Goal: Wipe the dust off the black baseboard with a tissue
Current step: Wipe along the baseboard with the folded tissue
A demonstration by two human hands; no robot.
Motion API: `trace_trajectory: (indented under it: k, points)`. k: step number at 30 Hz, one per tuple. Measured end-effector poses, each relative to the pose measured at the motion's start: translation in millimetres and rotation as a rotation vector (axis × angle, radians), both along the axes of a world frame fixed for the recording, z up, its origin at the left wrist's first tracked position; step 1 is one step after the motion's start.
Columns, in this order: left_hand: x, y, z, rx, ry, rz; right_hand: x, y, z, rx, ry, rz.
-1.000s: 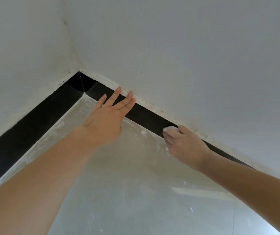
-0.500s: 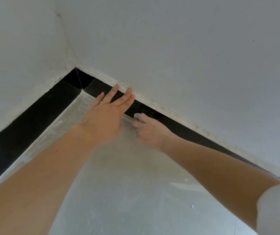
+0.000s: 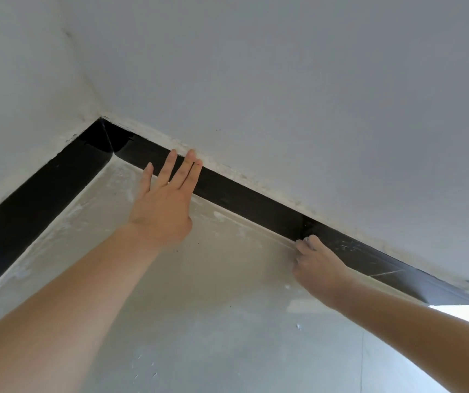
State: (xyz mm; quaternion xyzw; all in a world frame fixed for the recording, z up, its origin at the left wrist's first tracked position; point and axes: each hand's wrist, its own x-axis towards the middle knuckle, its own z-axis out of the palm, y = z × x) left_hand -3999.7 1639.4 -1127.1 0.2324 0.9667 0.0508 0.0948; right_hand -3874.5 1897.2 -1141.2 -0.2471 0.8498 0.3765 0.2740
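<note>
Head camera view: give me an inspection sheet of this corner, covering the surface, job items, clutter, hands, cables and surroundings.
Surface: pale floor, smeared and speckled with white.
Job's things: black baseboard runs along both walls, with whitish streaks on it to the right of the right hand. Only a white scrap of the tissue shows, at the fingertips.
Clutter: nothing seen.
Hands: left hand is flat, its straight fingers lying on the baseboard. The right hand is curled and presses the tissue at the baseboard's lower edge.
Cables: nothing seen.
Surroundings: white walls meet in a corner. There is a bright patch at the right edge.
</note>
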Motion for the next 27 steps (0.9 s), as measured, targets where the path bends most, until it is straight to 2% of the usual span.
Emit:
trace_trajectory:
  k: [3, 8, 12, 17, 20, 25, 27]
  points:
    - [13, 8, -4, 0.02, 0.02, -0.01, 12, -8, 10, -0.085, 0.126, 0.03]
    - [37, 19, -26, 0.051, 0.229, -0.286, -25, -25, 8, -0.292, 0.446, 0.309]
    - [37, 30, -24, 0.004, 0.293, -0.376, -39, 2, 5, -0.248, 0.444, 0.337]
    - [38, 49, -14, -0.065, 0.221, -0.324, -2, 48, 7, -0.341, 0.501, 0.302]
    - [42, 56, -7, -0.124, 0.145, -0.276, 24, 58, 1, -0.387, 0.505, 0.066]
    - [48, 63, 1, -0.055, 0.079, -0.232, 81, 61, 2, -1.062, 0.629, -0.483]
    - [54, 72, 3, -0.037, 0.05, -0.231, 103, 56, 2, -1.224, 0.754, -0.78]
